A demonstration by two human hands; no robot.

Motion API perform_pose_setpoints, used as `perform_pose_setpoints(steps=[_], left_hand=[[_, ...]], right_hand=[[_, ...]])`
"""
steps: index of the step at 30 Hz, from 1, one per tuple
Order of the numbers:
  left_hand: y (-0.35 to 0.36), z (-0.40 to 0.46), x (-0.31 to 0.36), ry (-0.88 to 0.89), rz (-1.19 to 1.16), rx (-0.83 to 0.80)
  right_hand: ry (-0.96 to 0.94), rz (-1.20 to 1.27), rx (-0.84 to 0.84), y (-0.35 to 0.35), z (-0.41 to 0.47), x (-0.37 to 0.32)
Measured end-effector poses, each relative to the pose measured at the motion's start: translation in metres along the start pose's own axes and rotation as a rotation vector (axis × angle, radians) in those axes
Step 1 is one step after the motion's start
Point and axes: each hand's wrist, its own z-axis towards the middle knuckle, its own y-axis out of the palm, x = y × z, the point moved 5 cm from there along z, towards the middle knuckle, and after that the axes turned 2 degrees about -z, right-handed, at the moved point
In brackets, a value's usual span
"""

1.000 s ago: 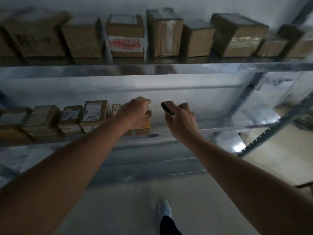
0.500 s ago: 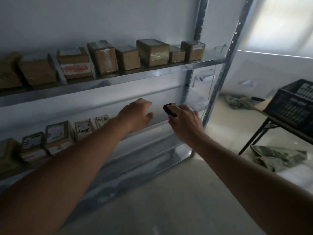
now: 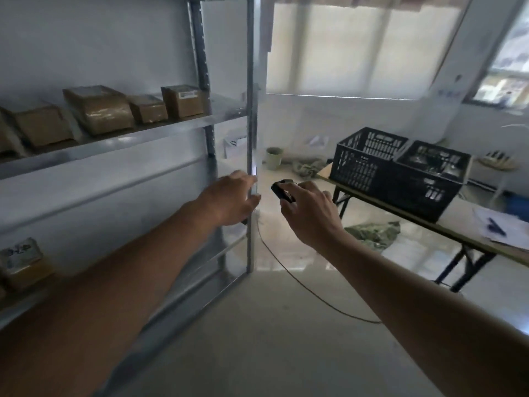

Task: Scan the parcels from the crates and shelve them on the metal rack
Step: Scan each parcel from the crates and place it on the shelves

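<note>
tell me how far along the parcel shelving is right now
Done: several parcels already sit on the metal rack, with another on a lower shelf. In hand: the right hand holds only the scanner; the left hand is empty, fingers relaxed. Left: the two black crates on the table; their contents are too blurred to count.

Brown parcels [image 3: 100, 110] line the metal rack [image 3: 250, 138]; black crates [image 3: 400, 170] sit tabled.
</note>
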Motion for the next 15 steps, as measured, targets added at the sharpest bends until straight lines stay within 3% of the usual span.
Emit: perform_pose_setpoints(steps=[7, 15], left_hand=[[0.045, 0.087, 0.125, 0.15, 0.025, -0.038], [0.096, 0.218, 0.218, 0.304, -0.009, -0.092]], right_hand=[[0.178, -0.01, 0.095, -0.06, 0.006, 0.132], [0.352, -0.05, 0.133, -0.089, 0.042, 0.263]])
